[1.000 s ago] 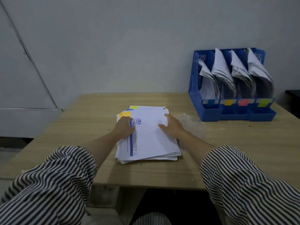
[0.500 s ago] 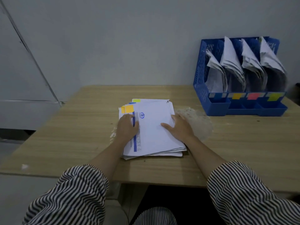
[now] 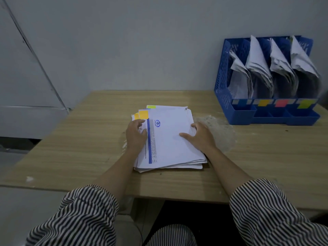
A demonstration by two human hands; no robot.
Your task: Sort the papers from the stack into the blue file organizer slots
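A stack of white papers (image 3: 170,139) lies on the wooden table in front of me; its top sheet has a blue stripe and an orange tab at the far left corner. My left hand (image 3: 135,134) rests on the stack's left edge, fingers touching the top sheet. My right hand (image 3: 199,136) lies on the stack's right edge with its thumb on the top sheet and fingers over the side. The blue file organizer (image 3: 222,77) stands at the far right against the wall, each slot holding curled papers, with coloured labels along its front.
The wooden table (image 3: 79,148) ends near my striped sleeves. A worn, pale patch (image 3: 218,128) marks the surface right of the stack. A grey wall stands behind; a light panel fills the left side.
The view has shifted, so the organizer sits further right. My left hand has slid slightly up the stack's left edge. The stack stays on the table.
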